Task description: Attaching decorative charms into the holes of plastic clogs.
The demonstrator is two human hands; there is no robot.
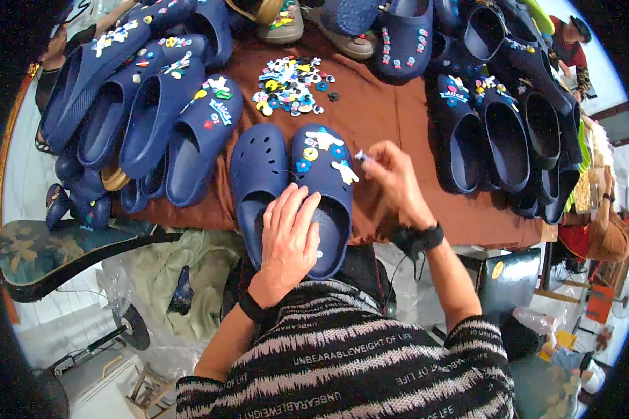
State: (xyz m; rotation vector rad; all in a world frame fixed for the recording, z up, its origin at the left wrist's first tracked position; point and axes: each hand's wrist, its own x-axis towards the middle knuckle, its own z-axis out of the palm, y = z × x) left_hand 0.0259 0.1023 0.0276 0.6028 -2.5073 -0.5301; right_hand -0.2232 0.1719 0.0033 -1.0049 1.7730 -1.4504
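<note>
A pair of navy clogs lies before me at the table's near edge. The left clog has bare vent holes; the right clog carries white, blue and yellow charms on its upper. My left hand is closed on the inner side of the right clog, its fingers lying between the two shoes and its thumb at the foot opening. Just right of that clog's toe, my right hand pinches a small white and dark charm, held apart from the shoe. Beyond the pair lies a pile of loose charms.
A brown cloth covers the table. Navy clogs with charms crowd its left side, and more clogs line the right. Others stand along the far edge. A camouflage-patterned seat is at left; people work at far right.
</note>
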